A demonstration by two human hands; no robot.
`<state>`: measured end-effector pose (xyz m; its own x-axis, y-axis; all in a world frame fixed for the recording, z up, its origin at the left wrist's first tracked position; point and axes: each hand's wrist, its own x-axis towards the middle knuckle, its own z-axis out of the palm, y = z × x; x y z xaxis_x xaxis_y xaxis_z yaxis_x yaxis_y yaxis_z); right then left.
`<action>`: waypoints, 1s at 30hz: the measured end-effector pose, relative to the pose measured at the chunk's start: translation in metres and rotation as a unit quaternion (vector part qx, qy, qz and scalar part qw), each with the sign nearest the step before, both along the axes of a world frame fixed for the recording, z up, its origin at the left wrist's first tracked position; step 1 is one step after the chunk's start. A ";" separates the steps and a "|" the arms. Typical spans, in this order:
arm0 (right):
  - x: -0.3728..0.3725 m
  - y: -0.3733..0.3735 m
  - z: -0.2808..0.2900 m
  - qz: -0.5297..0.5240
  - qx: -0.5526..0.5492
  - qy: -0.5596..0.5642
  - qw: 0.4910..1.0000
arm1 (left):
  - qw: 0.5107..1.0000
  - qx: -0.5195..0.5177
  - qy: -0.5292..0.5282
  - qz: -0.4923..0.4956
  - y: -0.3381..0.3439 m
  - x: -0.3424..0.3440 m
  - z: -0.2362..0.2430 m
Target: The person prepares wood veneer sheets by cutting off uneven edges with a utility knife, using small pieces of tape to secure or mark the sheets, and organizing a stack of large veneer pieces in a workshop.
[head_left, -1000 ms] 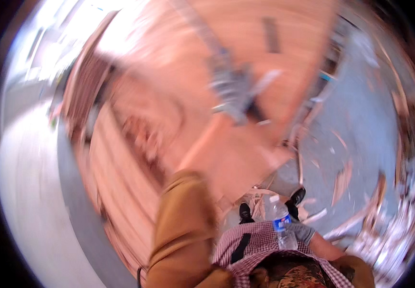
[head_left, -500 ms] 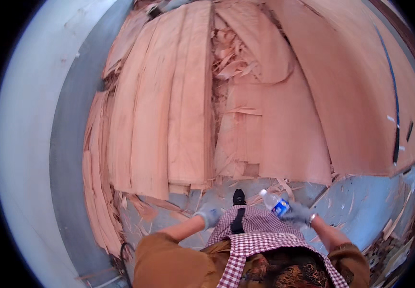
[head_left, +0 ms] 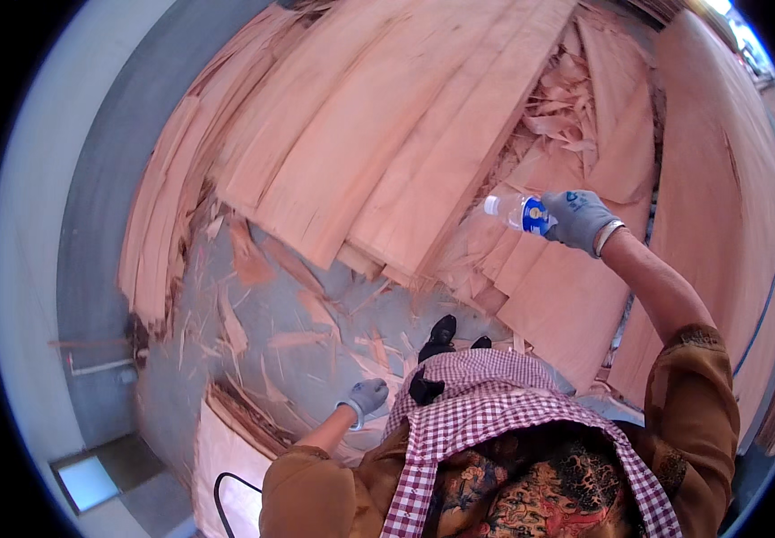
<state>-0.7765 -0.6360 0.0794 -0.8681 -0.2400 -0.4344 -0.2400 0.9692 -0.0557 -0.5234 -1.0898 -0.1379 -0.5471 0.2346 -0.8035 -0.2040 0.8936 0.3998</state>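
Note:
My right hand (head_left: 575, 220), in a grey work glove, is wrapped round the lower end of a clear plastic bottle (head_left: 510, 212). The bottle has a white cap and a blue label. It lies nearly level, cap toward the left, above the stacked wood veneer sheets (head_left: 459, 152). My left hand (head_left: 368, 397), also gloved in grey, hangs low beside my checked apron (head_left: 486, 394). Its fingers are curled in, and nothing shows in them. Below it are the floor (head_left: 289, 305) and loose veneer scraps (head_left: 298, 339).
Long veneer sheets lean or lie to the right (head_left: 710, 179). Torn veneer strips (head_left: 567, 108) are heaped between the stacks. At the lower left stands another pale stack (head_left: 235, 448) with a black cable loop (head_left: 219, 493) near it. A grey and white wall (head_left: 91, 224) runs along the left.
My right hand has lifted the bottle from beside the apron up and forward over the veneer. The view has turned, bringing more floor and the lower-left stack into sight.

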 end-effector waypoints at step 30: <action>-0.059 -0.169 -0.007 0.093 -0.110 -0.202 0.969 | 0.648 0.448 -0.378 0.486 0.053 -0.242 0.082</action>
